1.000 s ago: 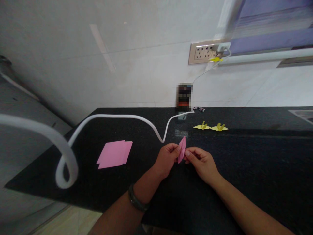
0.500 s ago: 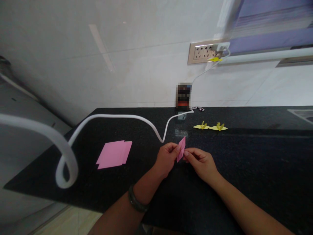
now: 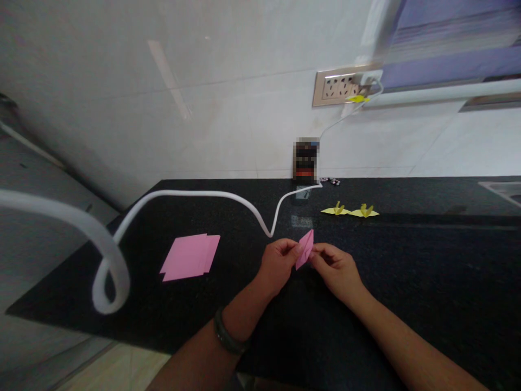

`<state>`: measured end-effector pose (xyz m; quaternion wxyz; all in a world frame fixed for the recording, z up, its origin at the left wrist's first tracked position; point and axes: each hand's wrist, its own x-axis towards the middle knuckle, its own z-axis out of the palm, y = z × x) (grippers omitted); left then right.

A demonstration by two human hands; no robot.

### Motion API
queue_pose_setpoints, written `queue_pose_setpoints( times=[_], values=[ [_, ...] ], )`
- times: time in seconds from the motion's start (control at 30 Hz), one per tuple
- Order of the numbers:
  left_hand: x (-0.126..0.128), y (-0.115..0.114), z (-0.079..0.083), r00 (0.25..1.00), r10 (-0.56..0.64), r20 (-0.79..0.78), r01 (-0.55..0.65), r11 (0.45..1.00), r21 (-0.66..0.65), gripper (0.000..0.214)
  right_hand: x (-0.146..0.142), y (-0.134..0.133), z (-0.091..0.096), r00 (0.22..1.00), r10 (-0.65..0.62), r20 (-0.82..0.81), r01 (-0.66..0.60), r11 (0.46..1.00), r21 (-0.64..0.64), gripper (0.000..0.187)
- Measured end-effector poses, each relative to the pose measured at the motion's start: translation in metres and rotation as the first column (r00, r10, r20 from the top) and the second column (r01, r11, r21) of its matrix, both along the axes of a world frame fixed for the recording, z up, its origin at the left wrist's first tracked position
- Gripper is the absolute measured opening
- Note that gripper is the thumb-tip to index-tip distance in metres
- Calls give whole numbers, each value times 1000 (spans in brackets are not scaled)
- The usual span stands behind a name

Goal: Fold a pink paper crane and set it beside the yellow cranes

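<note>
A small folded piece of pink paper (image 3: 305, 248), roughly diamond-shaped with creases, is held upright above the dark countertop. My left hand (image 3: 280, 266) pinches its left edge between thumb and fingers. On the other side, my right hand (image 3: 337, 271) grips the right edge with thumb and forefinger. Fingertips behind the paper are hidden. A stack of flat pink paper squares (image 3: 189, 257) lies to the left of my left hand. Beyond my right hand sit two yellow folded paper cranes (image 3: 364, 212), side by side with wings spread.
A white cable (image 3: 195, 193) loops across the left foreground and along the black countertop (image 3: 427, 293). A pixelated upright device (image 3: 306, 161) leans at the tiled wall, with a thin cord up to a socket panel (image 3: 342, 87). A sink edge (image 3: 499, 193) shows at far right.
The pink folded paper has turned slightly and shows a broader face. My right hand has shifted a little to the right. The left hand stays nearly in place.
</note>
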<state>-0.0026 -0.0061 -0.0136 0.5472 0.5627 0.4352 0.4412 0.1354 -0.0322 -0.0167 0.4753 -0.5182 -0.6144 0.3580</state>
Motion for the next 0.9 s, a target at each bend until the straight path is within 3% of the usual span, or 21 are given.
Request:
queue_pose_setpoints(
  times=[0.27,0.47,0.67,0.9],
  values=[
    [0,-1,-7,997,-29,-66,30,999,12,22,-3,1,-1,984,-146,-102,146,989,-3,13],
    [0,-1,-4,987,55,-154,-44,996,74,20,-2,0,1,998,-56,-28,56,998,-23,12],
    [2,-6,1,980,146,-138,-130,985,115,13,-1,2,-6,991,-133,9,133,991,1,16],
    [3,-3,-4,985,102,-140,-88,991,105,14,-1,2,-6,986,-158,55,155,986,64,12]
  ],
)
